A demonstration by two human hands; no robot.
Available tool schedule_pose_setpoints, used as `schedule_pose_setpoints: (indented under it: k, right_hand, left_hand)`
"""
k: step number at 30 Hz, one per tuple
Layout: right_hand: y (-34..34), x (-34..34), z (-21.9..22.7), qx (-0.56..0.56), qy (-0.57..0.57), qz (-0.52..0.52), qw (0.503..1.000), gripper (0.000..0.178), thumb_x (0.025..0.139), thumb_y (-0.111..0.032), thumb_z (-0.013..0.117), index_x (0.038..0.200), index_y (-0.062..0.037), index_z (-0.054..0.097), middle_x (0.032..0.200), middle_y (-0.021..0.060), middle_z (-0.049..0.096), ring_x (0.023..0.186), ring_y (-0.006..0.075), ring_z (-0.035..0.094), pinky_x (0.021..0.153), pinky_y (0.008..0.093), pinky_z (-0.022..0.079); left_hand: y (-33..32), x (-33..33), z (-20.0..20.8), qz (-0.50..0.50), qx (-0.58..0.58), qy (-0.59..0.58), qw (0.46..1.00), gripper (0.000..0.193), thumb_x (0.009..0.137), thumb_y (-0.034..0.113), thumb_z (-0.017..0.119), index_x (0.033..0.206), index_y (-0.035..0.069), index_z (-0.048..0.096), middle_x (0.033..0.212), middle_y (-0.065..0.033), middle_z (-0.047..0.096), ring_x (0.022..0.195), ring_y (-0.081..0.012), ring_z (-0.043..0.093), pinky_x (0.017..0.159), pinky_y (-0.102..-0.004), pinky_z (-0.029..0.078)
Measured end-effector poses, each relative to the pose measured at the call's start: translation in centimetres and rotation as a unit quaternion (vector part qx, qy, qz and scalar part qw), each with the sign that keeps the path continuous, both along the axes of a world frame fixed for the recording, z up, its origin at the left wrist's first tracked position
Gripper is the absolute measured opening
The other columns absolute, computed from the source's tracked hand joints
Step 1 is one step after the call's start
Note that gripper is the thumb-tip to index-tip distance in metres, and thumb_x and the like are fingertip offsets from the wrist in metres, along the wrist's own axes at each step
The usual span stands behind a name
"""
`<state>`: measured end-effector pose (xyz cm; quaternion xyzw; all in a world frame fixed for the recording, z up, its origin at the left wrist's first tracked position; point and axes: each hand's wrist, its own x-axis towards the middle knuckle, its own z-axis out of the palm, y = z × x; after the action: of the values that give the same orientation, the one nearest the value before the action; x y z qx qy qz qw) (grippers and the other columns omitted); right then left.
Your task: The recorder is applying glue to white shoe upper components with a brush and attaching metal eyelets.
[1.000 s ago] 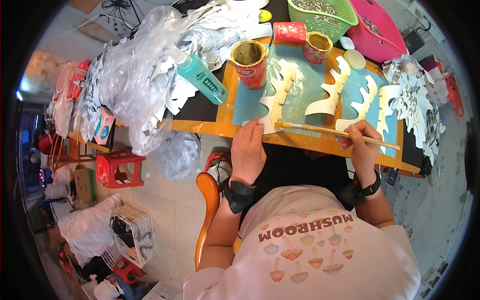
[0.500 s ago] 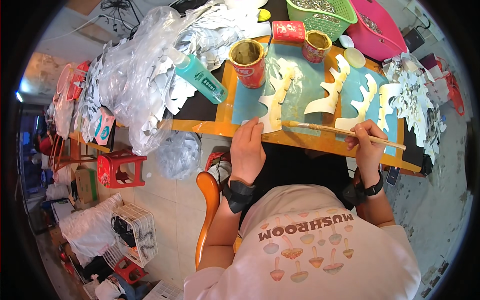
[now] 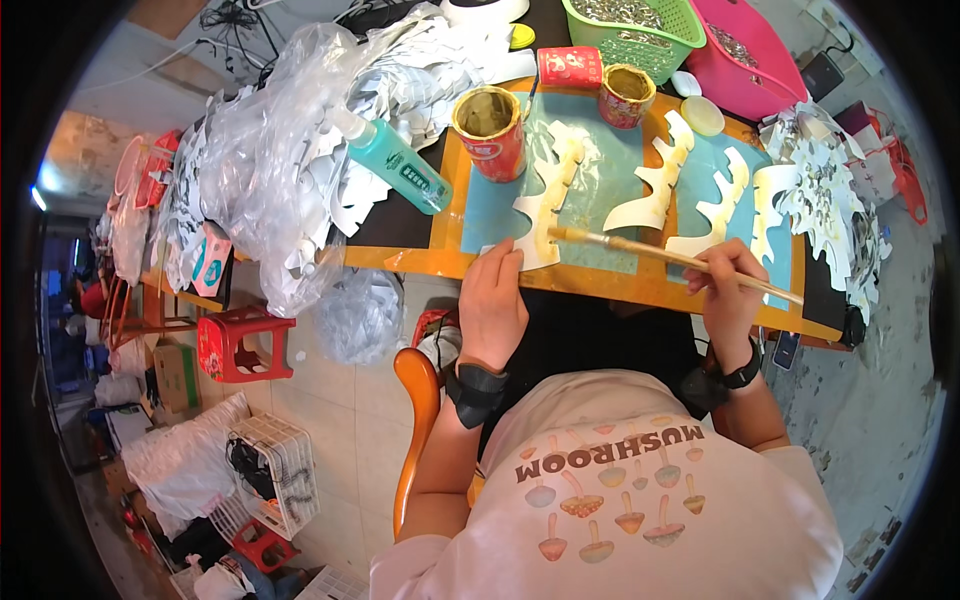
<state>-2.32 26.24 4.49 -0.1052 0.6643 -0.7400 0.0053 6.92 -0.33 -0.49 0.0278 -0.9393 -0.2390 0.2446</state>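
White cutout lies near the front edge of the tabletop. Left hand: grip flat, unclosed, fingertips on its near corner, unchanged. Right hand: grip closed around brush; bristles farther up the cutout than 0.5 s ago, contact unclear. 3 similar pieces lie rightward.
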Motion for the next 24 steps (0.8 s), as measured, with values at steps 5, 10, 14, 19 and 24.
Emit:
schedule_pose_setpoints:
  k: [5,10,14,19,24]
  right_hand:
    - [-0.2,0.3,-0.5,0.059,-0.034,0.034,0.997,0.017,0.095,-0.009,0.057,0.083,0.0021,0.06,0.069,0.009,0.066,0.056,0.0105,0.062,0.052,0.0223,0.051]
    - [0.5,-0.1,-0.1,0.03,-0.029,0.037,0.998,0.017,0.095,-0.009,0.058,0.082,0.0013,0.06,0.068,0.0084,0.065,0.055,0.0098,0.061,0.05,0.021,0.05]
    - [0.0,-0.1,0.3,0.053,-0.034,0.043,0.997,0.018,0.095,-0.01,0.058,0.081,0.0011,0.06,0.068,0.0086,0.065,0.054,0.0097,0.061,0.05,0.0209,0.049]
    - [0.2,-1.0,0.2,-0.017,-0.019,0.03,0.999,0.017,0.096,-0.01,0.057,0.083,0.0015,0.06,0.069,0.0087,0.066,0.057,0.0095,0.062,0.052,0.0214,0.05]
    - [-1.8,-3.6,0.2,0.027,0.051,-0.051,0.997,0.015,0.097,-0.009,0.058,0.088,0.003,0.061,0.075,0.0089,0.067,0.062,0.0095,0.063,0.06,0.0216,0.052]
  left_hand:
    - [0.0,0.0,0.0,-0.001,-0.003,-0.002,1.0,0.033,0.076,-0.011,0.056,0.107,0.0,0.061,0.117,-0.0167,0.063,0.106,-0.0376,0.059,0.092,-0.0418,0.048]
    - [0.0,0.0,0.2,-0.004,0.002,-0.002,1.0,0.034,0.076,-0.012,0.056,0.107,0.0,0.061,0.117,-0.0165,0.063,0.107,-0.0372,0.059,0.093,-0.0414,0.047]
    - [0.0,0.0,0.1,-0.006,0.002,-0.005,1.0,0.034,0.077,-0.012,0.056,0.108,0.0,0.061,0.117,-0.0164,0.063,0.107,-0.0371,0.058,0.093,-0.0412,0.047]
    - [-0.2,0.0,0.3,-0.012,0.014,-0.015,1.0,0.033,0.078,-0.011,0.056,0.109,0.0,0.061,0.117,-0.017,0.063,0.107,-0.0378,0.058,0.093,-0.0413,0.047]
    - [-0.5,-0.2,0.7,-0.027,0.019,-0.01,0.999,0.03,0.081,-0.011,0.057,0.109,-0.001,0.059,0.116,-0.0182,0.063,0.105,-0.0387,0.058,0.091,-0.0415,0.047]
